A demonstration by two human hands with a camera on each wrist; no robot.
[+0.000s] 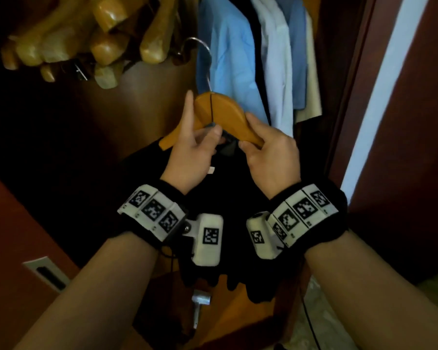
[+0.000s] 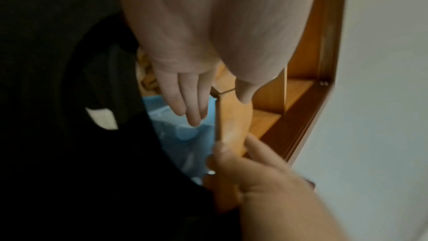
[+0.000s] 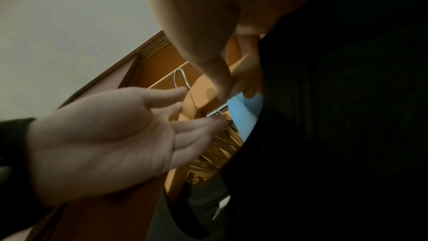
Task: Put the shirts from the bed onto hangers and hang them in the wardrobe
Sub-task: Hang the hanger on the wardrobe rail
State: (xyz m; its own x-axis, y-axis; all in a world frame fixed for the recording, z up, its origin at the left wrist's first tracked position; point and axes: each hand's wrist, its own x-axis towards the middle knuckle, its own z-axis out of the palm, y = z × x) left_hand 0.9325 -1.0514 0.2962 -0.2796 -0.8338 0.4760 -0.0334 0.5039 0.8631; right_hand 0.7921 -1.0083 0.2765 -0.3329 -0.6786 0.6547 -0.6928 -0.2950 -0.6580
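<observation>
wooden hanger (image 1: 225, 114) held in front of open wardrobe (image 1: 147, 104), long axis slanting lower-left to lower-right, metal hook (image 1: 200, 50) pointing up. black shirt (image 1: 228, 188) hangs below it, collar at hanger's middle. right hand (image 1: 271, 157) fingers clamped on hanger's right arm. left hand (image 1: 190, 152) fingers apart, mostly straight, index finger along hanger's left side. blue shirt (image 1: 228, 66) and white shirt (image 1: 276, 59) hang behind; spare wooden hangers (image 1: 86, 39) upper left.
</observation>
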